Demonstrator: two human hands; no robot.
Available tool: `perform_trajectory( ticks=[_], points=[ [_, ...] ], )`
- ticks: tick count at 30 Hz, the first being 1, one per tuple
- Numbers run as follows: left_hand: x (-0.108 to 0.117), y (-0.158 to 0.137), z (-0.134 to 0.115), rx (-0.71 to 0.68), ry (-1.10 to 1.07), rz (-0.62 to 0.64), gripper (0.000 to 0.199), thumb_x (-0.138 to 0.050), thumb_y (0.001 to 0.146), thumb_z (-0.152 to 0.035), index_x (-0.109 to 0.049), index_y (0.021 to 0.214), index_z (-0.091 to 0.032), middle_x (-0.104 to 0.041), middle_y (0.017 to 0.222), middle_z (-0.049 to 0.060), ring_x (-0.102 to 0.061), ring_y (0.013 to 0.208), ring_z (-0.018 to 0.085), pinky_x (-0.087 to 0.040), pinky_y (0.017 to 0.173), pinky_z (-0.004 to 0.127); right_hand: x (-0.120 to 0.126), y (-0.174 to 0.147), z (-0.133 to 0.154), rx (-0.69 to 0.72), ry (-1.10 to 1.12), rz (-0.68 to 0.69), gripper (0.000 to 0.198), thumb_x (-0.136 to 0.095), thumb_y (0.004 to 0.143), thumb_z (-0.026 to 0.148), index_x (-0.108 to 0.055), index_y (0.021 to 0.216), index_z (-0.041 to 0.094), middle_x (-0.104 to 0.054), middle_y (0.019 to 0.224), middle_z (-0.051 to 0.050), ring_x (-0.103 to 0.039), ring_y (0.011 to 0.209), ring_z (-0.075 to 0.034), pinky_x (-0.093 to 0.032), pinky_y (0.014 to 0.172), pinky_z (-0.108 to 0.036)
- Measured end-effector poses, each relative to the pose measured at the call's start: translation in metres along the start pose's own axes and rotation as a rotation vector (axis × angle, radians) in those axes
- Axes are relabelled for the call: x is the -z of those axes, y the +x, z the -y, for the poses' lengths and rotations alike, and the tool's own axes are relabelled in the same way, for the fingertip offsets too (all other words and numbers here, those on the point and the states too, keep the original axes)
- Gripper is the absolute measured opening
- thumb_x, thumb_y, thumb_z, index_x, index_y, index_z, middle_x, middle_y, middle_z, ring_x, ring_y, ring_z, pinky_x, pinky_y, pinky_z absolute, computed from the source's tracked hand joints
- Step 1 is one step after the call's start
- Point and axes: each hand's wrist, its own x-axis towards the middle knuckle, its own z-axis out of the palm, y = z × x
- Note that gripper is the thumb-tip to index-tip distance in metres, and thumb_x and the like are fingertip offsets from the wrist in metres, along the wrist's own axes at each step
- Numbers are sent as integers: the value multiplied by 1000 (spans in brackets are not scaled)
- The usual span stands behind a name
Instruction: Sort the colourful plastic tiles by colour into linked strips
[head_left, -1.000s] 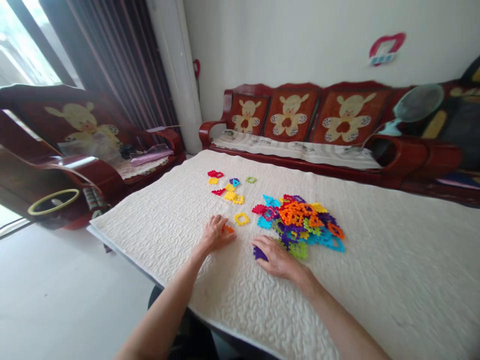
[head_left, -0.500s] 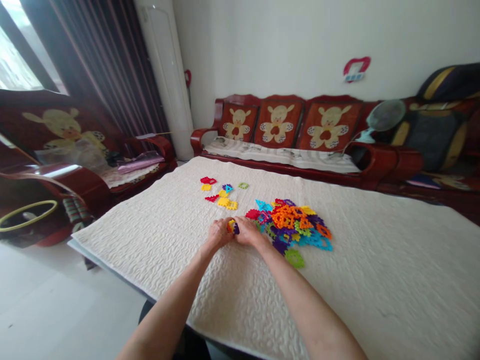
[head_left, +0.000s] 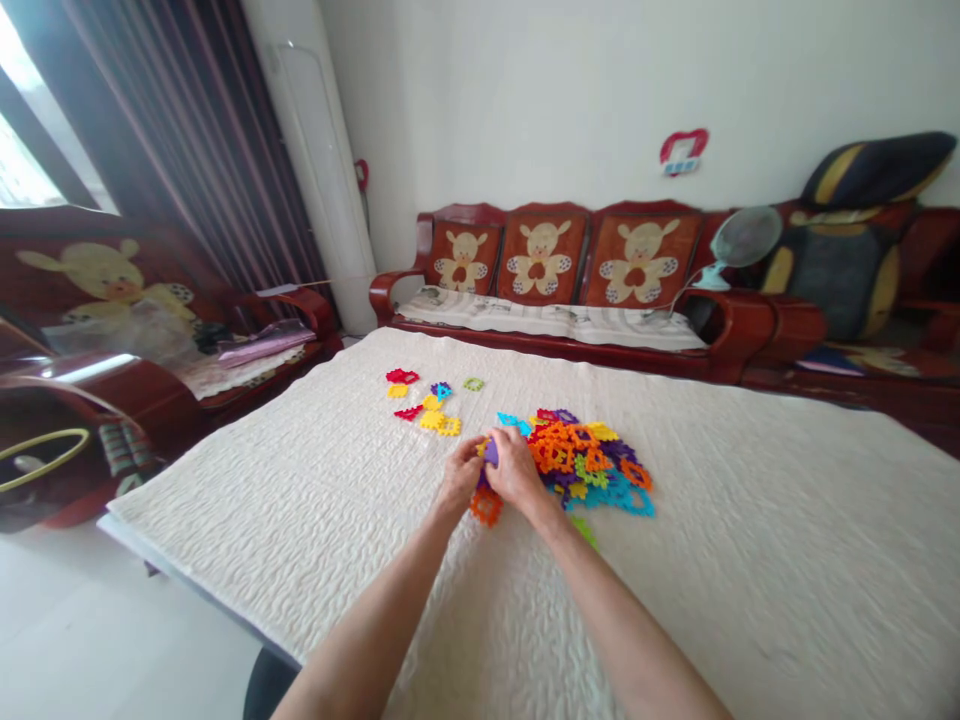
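Between my two hands are joined toothed plastic building pieces (head_left: 491,452), purple with some yellow. My left hand (head_left: 459,477) grips them from the left, fingers closed. From the right, my right hand (head_left: 516,470) pinches the same pieces, its fingers partly hiding them. An orange toothed piece (head_left: 486,506) shows just below the hands; I cannot tell whether it is attached or lies on the cloth. Right beside my right hand spreads a heap of interlocking pieces (head_left: 562,445) in orange, purple, blue, green, yellow and red.
Several loose pieces (head_left: 433,420) in yellow, red and blue lie farther left, with a green one (head_left: 474,384) nearby. A cream quilted cloth (head_left: 300,500) covers the table. Behind it stands a wooden sofa (head_left: 559,260) with a fan (head_left: 746,240); an armchair (head_left: 135,300) is at left.
Both hands have moved slightly right with the held pieces, closer to the heap. An orange piece now shows beneath them. The view has shifted a little.
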Motion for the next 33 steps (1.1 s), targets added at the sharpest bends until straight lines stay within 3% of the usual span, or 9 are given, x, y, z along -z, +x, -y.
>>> perform_trajectory(
  ticks=[3, 6, 8, 11, 16, 20, 23, 27, 33],
  points=[
    [-42, 4, -19, 7, 0, 76, 46, -48, 66, -5, -69, 106, -16, -72, 91, 5, -66, 78, 14, -55, 74, 28, 30, 2, -27, -25, -40, -102, 49, -54, 71, 9, -54, 120, 16, -55, 113, -14, -54, 110, -27, -45, 100, -42],
    [-66, 10, -36, -112, 105, 190, 42, -50, 70, -6, -71, 104, -20, -73, 100, 5, -67, 88, 17, -54, 84, 31, 59, 3, -58, -22, -103, -175, 48, -55, 72, 14, -55, 119, 18, -56, 112, -15, -55, 109, -30, -47, 98, -47],
    [-65, 18, -42, -206, 173, 220, 40, -51, 73, -10, -71, 106, -21, -73, 104, 6, -67, 92, 18, -52, 87, 33, 73, 6, -72, -14, -154, -200, 47, -58, 71, 20, -57, 118, 17, -57, 116, -16, -54, 112, -32, -47, 98, -50],
    [-37, 42, -41, -267, 273, 179, 39, -53, 74, -11, -71, 108, -21, -72, 107, 6, -66, 96, 20, -52, 89, 35, 73, 17, -68, 39, -109, -223, 45, -57, 74, 24, -56, 118, 17, -56, 122, -16, -53, 118, -32, -44, 102, -50],
    [52, 102, -19, -201, 464, -128, 33, -53, 74, -10, -73, 99, -17, -74, 101, 8, -67, 96, 21, -51, 91, 37, 4, 49, -16, 124, 85, 31, 47, -53, 76, 18, -53, 123, 18, -56, 125, -14, -52, 121, -26, -42, 106, -43],
    [125, 150, 0, -146, 546, -294, 30, -55, 75, -13, -72, 100, -17, -73, 99, 9, -67, 98, 24, -48, 94, 41, -78, 72, 15, -19, 42, 261, 71, -69, 68, 29, -45, 133, 16, -44, 140, -20, -41, 131, -35, -38, 106, -50],
    [164, 186, 10, -112, 573, -361, 31, -58, 75, -18, -70, 104, -17, -72, 106, 12, -63, 107, 28, -44, 99, 45, -121, 88, 18, -128, 19, 261, 86, -76, 66, 43, -37, 139, 18, -34, 147, -23, -32, 136, -42, -30, 107, -59],
    [188, 236, 20, -81, 641, -340, 44, -64, 75, -29, -65, 117, -14, -62, 126, 17, -56, 119, 30, -40, 104, 42, -143, 121, 11, -181, 2, 280, 108, -76, 62, 58, -23, 148, 21, -16, 155, -20, -17, 142, -43, -19, 111, -58],
    [188, 296, 33, -18, 905, -147, 71, -62, 78, -54, -50, 136, -14, -46, 144, 18, -48, 129, 29, -38, 104, 36, -143, 180, -2, -254, -51, 577, 137, -78, 48, 69, -2, 153, 26, 4, 159, -16, 3, 146, -39, -8, 115, -55]
  ],
)
